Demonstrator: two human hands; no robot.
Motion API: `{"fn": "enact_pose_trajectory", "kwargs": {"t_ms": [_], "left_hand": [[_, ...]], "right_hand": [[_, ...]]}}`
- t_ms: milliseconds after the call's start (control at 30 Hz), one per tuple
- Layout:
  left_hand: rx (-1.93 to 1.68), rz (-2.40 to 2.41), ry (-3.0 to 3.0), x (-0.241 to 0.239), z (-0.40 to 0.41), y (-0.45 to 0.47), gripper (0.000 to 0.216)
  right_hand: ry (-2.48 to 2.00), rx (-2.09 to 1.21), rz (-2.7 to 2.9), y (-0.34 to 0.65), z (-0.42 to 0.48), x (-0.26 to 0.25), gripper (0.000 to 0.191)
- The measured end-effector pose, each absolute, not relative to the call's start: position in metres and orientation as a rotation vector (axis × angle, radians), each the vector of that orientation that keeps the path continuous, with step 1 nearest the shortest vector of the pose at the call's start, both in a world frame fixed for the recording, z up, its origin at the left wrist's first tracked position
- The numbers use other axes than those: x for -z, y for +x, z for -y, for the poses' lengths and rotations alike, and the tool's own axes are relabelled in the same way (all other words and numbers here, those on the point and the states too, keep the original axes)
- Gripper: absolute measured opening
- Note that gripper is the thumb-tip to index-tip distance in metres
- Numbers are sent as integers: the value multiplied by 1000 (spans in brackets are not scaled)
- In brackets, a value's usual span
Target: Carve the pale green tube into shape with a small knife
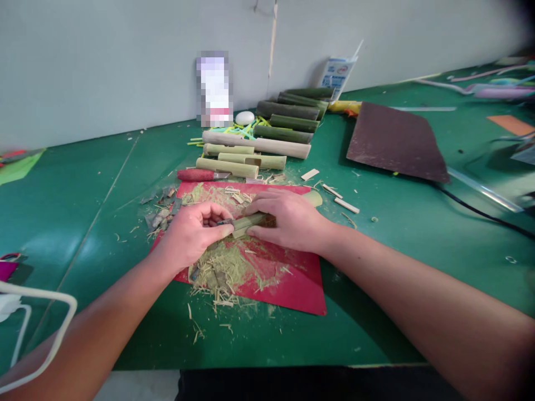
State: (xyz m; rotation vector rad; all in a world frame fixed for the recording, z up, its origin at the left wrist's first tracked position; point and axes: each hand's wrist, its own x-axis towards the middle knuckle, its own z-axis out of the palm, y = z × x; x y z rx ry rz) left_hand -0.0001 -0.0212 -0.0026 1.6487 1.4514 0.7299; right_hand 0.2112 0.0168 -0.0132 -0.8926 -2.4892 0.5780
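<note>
A bamboo tube lies slantwise low over the red mat, with my right hand closed around it from above. At its near-left end, my left hand pinches a small dark piece that looks like folded sandpaper; its tip reaches the tube's end. My fingers cover much of the tube. Pale dust and shavings spread over the mat beneath both hands. Just beyond the mat is a red-handled knife. Dark scraps lie left of my left hand.
Several bamboo tubes, pale and dark green, lie in rows behind the mat. A phone and a drink carton stand by the wall. A brown board lies right; a white bent frame juts in front-left.
</note>
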Motion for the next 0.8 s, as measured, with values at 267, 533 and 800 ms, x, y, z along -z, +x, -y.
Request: {"fn": "enact_pose_trajectory", "kwargs": {"t_ms": [267,533,800], "left_hand": [[-777,-1546,1691,0,23,9,16],[-712,-1626,1722,-3,22,8,18],[-671,-1655,1731,-6,22,7,20]], "right_hand": [[-930,-591,2488,210,-17,12,25],[-918,-609,2483,209,-17,12,24],[-932,-607,2488,210,-18,12,24]]}}
